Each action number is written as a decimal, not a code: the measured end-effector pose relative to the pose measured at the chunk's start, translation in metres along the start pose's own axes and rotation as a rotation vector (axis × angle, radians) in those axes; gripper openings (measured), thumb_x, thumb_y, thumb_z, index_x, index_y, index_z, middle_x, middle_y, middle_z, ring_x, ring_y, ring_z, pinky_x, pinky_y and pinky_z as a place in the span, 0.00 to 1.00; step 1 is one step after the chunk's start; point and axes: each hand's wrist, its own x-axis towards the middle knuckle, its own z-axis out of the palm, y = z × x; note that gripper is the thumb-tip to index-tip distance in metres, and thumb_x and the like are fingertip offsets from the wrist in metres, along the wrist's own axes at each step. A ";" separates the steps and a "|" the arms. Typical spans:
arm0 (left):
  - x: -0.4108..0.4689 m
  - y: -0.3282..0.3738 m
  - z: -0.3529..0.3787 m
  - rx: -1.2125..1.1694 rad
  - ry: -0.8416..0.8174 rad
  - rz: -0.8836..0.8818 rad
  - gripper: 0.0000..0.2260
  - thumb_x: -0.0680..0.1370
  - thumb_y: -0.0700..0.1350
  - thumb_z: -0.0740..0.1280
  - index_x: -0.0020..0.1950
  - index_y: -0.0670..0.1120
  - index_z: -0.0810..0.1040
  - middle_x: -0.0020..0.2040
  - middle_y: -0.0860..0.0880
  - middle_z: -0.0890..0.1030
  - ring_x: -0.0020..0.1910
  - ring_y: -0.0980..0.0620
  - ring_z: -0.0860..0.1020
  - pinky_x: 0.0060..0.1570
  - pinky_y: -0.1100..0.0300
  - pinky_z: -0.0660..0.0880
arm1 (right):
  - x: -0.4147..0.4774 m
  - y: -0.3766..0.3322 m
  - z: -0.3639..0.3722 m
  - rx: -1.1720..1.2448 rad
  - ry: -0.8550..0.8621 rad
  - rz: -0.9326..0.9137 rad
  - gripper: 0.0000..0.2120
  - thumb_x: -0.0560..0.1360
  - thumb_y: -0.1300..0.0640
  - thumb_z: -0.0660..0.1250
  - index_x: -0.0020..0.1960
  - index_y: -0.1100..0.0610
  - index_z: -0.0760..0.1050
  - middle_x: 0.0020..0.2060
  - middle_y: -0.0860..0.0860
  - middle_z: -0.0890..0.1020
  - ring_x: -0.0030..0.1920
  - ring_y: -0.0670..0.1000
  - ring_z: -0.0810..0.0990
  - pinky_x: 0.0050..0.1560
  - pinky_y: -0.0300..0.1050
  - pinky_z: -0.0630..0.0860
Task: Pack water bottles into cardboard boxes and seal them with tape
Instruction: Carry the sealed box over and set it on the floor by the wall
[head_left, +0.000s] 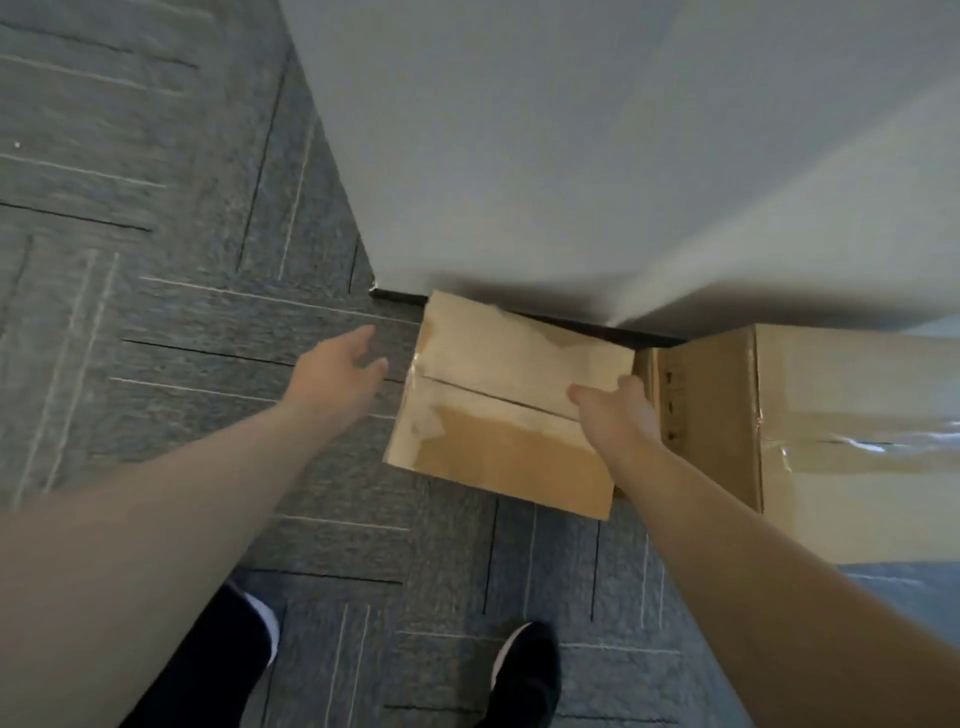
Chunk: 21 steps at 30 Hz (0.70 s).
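A small closed cardboard box (498, 410) with clear tape along its top seam stands on the carpet against the wall. My right hand (615, 415) rests on the box's right top edge, thumb on top and fingers curled over the right side between this box and the larger one. My left hand (337, 376) hovers open to the left of the box, a short gap from its left side, touching nothing. No water bottles are in view.
A larger taped cardboard box (831, 441) stands directly right of the small one. A pale wall (571, 156) with a dark baseboard runs behind both. Grey patterned carpet (156, 312) covers the floor; my dark shoes (524, 670) are below.
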 end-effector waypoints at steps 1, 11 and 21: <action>-0.007 0.001 -0.014 0.028 -0.009 0.018 0.23 0.80 0.49 0.64 0.75 0.50 0.66 0.69 0.48 0.73 0.67 0.47 0.72 0.64 0.57 0.67 | -0.013 -0.014 0.005 0.004 -0.054 -0.035 0.34 0.76 0.49 0.63 0.77 0.57 0.53 0.71 0.56 0.66 0.66 0.59 0.70 0.56 0.48 0.69; -0.127 0.016 -0.494 -0.156 0.462 0.028 0.17 0.78 0.42 0.66 0.67 0.46 0.76 0.59 0.46 0.81 0.58 0.48 0.79 0.56 0.60 0.71 | -0.346 -0.420 0.060 -0.400 -0.313 -0.656 0.16 0.77 0.50 0.63 0.60 0.59 0.72 0.55 0.54 0.77 0.56 0.56 0.77 0.52 0.46 0.74; -0.352 -0.110 -0.882 -0.460 0.954 -0.120 0.12 0.79 0.41 0.62 0.61 0.46 0.78 0.58 0.47 0.80 0.57 0.50 0.77 0.53 0.62 0.72 | -0.734 -0.649 0.218 -0.305 -0.596 -1.058 0.07 0.68 0.59 0.64 0.34 0.55 0.67 0.30 0.55 0.70 0.34 0.53 0.69 0.37 0.49 0.68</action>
